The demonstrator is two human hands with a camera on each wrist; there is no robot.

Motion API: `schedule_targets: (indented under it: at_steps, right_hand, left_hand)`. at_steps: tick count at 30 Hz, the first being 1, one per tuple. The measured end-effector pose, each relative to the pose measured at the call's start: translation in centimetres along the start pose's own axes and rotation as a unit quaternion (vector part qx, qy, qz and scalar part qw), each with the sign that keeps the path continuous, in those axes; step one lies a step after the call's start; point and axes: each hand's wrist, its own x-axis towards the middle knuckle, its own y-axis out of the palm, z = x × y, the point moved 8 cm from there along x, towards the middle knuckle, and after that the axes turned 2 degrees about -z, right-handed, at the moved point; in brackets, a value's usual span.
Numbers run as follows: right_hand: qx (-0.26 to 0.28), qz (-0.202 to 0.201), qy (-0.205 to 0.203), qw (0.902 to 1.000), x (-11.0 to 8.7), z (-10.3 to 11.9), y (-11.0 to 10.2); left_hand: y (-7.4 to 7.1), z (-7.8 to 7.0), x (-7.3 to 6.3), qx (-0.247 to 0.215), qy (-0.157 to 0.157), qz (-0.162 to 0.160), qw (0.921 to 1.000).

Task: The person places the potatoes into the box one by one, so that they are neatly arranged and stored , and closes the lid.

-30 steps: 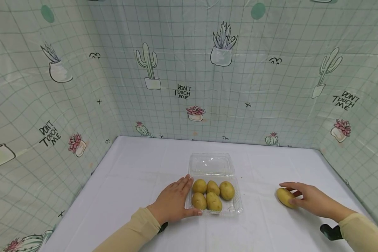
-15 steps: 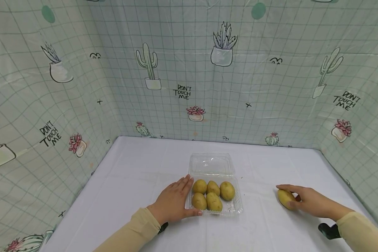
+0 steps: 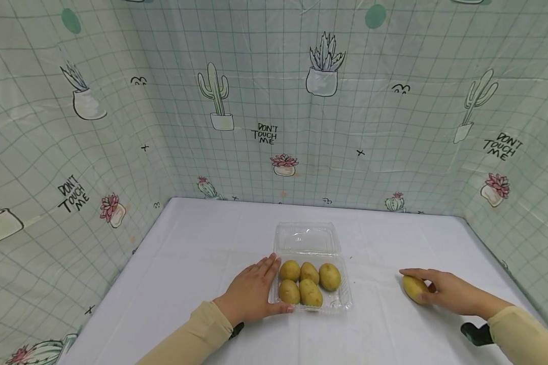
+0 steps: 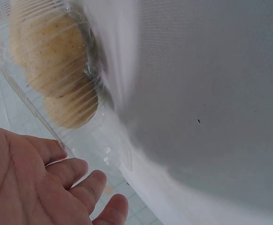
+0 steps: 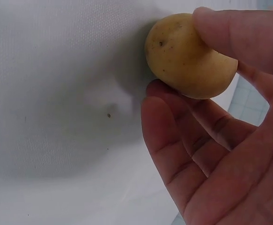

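A clear plastic clamshell box point(image 3: 340, 304) lies with its lid point(image 3: 307, 238) folded back, in the middle of the table. Several yellow potatoes point(image 3: 330, 277) sit in two rows inside it. Along the box's left side my left hand point(image 3: 251, 286) rests with straight fingers, its thumb at the front corner. The left wrist view shows the box wall close by those fingers point(image 4: 94, 187). Farther right, my right hand point(image 3: 449, 291) holds a single potato point(image 3: 413, 289) between thumb and fingers. In the right wrist view the thumb lies across that potato point(image 5: 188, 61), close over the white cloth.
A white cloth point(image 3: 201, 233) covers the table. Patterned sheets point(image 3: 283, 101) with cactus drawings stand as walls at the back and both sides. Black wrist straps point(image 3: 477, 334) show under the sleeves.
The right hand's fingers have come down over the potato, and its thumb and fingers now grip it. The left hand and the box have stayed in place.
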Motion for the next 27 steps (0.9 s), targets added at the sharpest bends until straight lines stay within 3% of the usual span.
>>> schedule_targets:
  at_steps: [9,16,27]
  right_hand:
    - [-0.017,-0.011,-0.003,0.9998,-0.05,0.23,-0.02]
    - [0.009,-0.006,0.005,0.9999,-0.01,0.26,0.07]
    - [0.002,-0.006,0.009,0.9999,0.11,0.19,0.23]
  left_hand:
    - [-0.05,-0.02,0.07,0.006,0.0,0.001,1.0]
    - [0.01,-0.04,0.09,0.006,0.002,-0.001,1.0]
    - [-0.09,-0.05,0.02,0.008,0.001,0.002,1.0]
